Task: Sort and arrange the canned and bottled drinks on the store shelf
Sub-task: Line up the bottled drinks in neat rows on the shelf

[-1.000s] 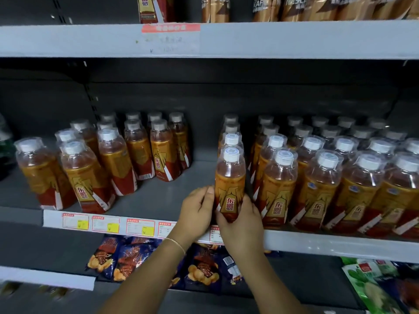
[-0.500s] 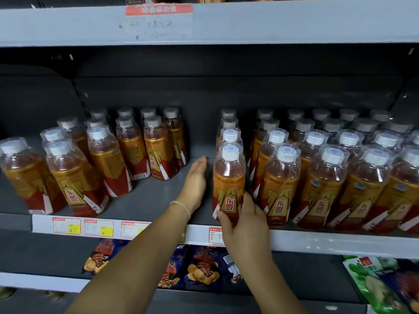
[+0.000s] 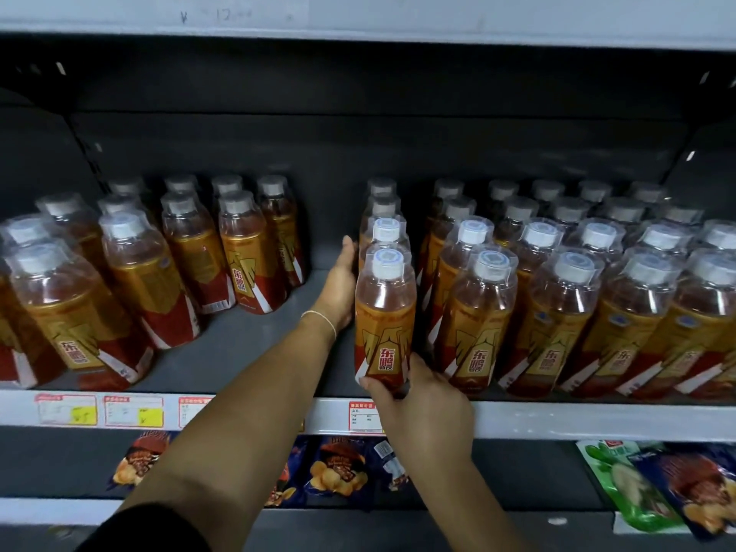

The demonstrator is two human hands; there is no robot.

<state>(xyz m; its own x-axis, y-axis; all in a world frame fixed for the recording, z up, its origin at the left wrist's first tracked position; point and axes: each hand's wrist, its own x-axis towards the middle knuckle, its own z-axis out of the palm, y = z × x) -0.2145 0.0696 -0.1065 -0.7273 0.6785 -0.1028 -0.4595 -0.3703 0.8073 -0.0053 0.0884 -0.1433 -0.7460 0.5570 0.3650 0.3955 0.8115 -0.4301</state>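
Head view: your right hand point(image 3: 424, 404) grips the base of the front clear plastic bottle w/ orange-red label and white cap point(image 3: 384, 320), upright at the grey metal shelf point(image 3: 557, 420) edge, heading a single file. Your left hand point(image 3: 340, 284) lies flat, fingers straight, against that file's left side, holding nothing. More bottles stand both sides.

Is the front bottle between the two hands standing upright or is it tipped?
Upright. The front bottle stands on the shelf, white cap on top, right hand at its base.
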